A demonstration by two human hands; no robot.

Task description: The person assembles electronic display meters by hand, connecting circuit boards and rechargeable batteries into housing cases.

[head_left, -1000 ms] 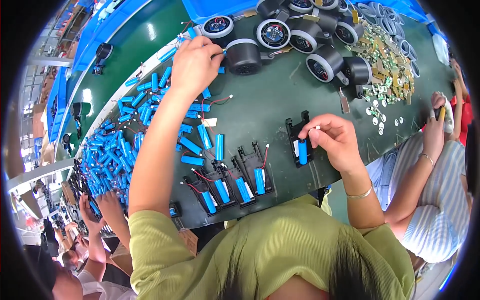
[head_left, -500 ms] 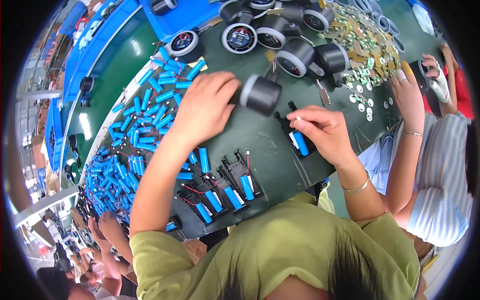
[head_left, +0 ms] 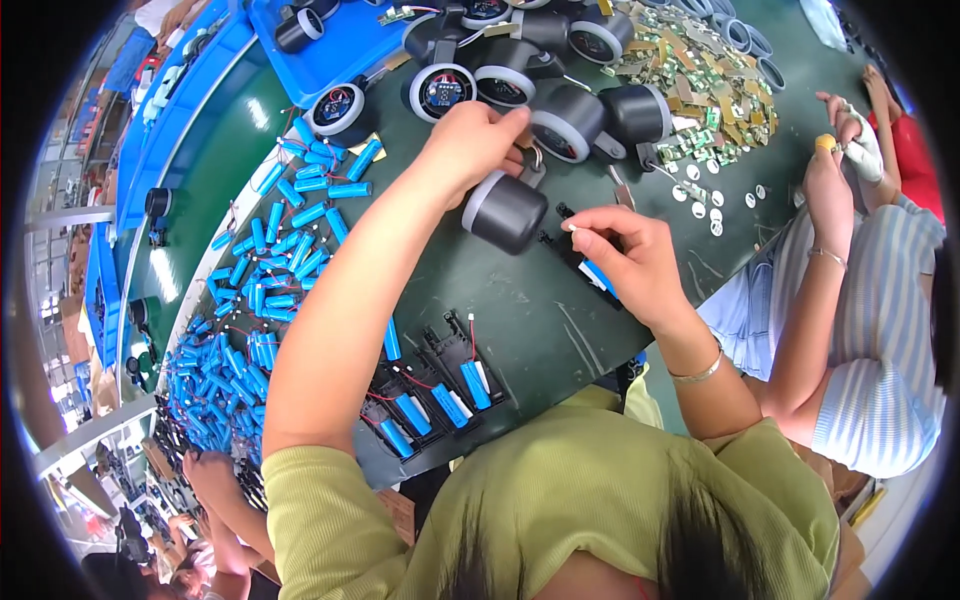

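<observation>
My right hand (head_left: 632, 262) pinches a small white plug (head_left: 570, 228) between thumb and forefinger. Below it, a blue battery cell (head_left: 598, 277) lies in a black plastic part, mostly covered by the hand. My left hand (head_left: 475, 148) reaches over a black cup-shaped housing with a grey rim (head_left: 507, 213). Its fingers curl by the housing's arm and wires; what lies between them is hidden. Near the table's front edge stand several black plastic trays (head_left: 437, 345), each with a blue cell (head_left: 475, 384) in it.
Loose blue cells (head_left: 265, 290) heap along the left. More round black housings (head_left: 565, 122) stand at the back, beside a blue bin (head_left: 335, 62). Small circuit boards (head_left: 700, 85), white discs (head_left: 716, 214) and grey rings (head_left: 760, 42) lie right. Co-worker's hand (head_left: 828, 185) is at far right.
My left hand has moved away from me, from beside the black housing to above its arm. The housing has shifted slightly nearer. My right hand keeps its pinch on the white plug.
</observation>
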